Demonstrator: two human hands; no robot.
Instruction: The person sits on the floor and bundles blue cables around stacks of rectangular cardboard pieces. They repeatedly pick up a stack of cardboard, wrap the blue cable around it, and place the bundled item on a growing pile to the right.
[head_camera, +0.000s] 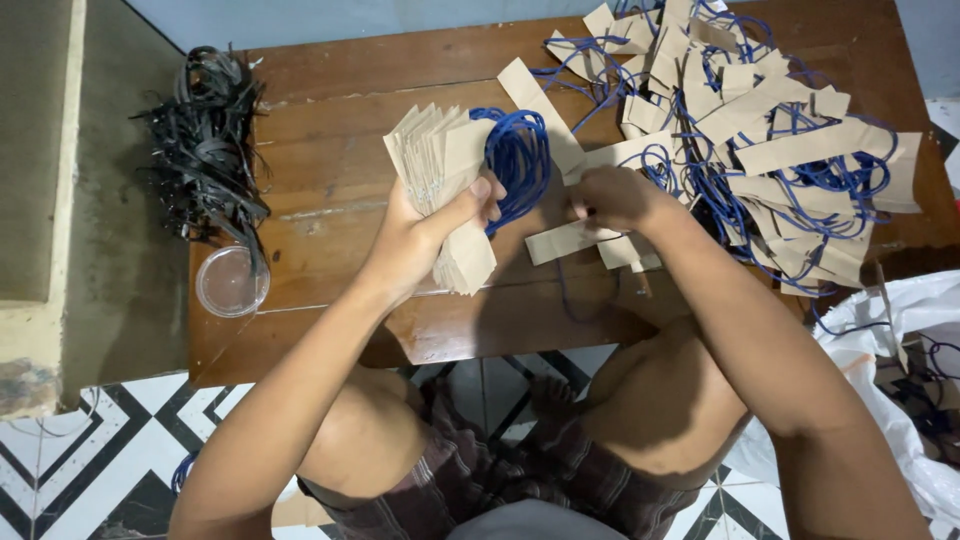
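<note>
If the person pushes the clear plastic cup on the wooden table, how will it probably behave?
The clear plastic cup looks thin and holds nothing visible, so it is probably light and would slide or tip easily. It stands near the wooden table edge, beside the black straps, so a push could send it off.

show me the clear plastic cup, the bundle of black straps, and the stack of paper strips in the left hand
clear plastic cup (231, 282), head view, its open middle
bundle of black straps (205, 150), head view, tangled centre
stack of paper strips (440, 160), head view, upper fanned part

Tan paper strips (440, 170) w/ blue cords (518, 160), brown wood table (330, 110), black straps (205, 140).
</note>
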